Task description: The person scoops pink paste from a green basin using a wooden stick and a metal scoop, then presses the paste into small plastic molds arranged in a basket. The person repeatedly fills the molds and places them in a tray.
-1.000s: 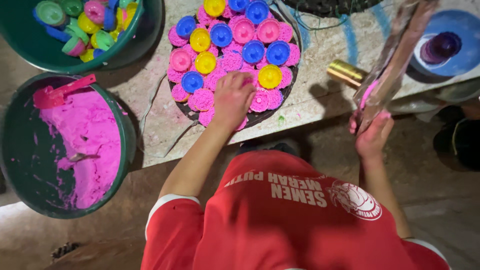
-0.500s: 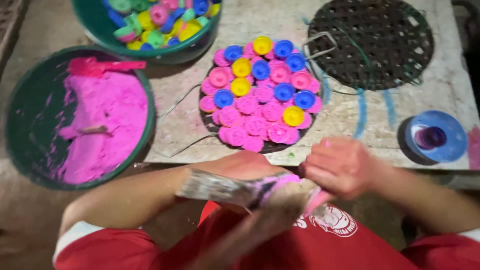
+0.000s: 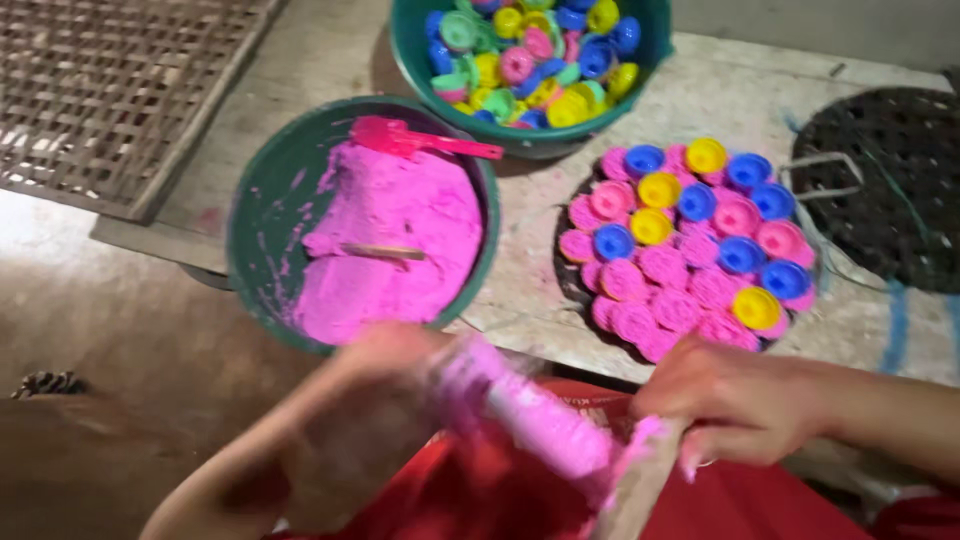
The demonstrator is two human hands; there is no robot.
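Low in the head view, both my hands hold a clear plastic bag [image 3: 545, 425] packed with pink paste, close to my red shirt. My left hand [image 3: 375, 405], blurred, is wrapped around the bag's upper left end. The bag's lower right end is pinched in my right hand [image 3: 740, 400]. Just beyond the hands lies a dark round tray [image 3: 566, 285] covered with small blue, yellow and pink moulds [image 3: 690, 235], many of them filled with pink paste.
A green basin [image 3: 258, 215] of pink paste [image 3: 390, 235] with a pink scoop [image 3: 415, 138] and a stick stands at left. Behind it is a green basin [image 3: 408, 45] of several coloured moulds. An empty dark rack [image 3: 895, 185] lies right, and a woven mat [image 3: 110, 90] far left.
My left hand left the mould tray and joined my right on the bag, which came down from the right to my chest. The view has shifted left.
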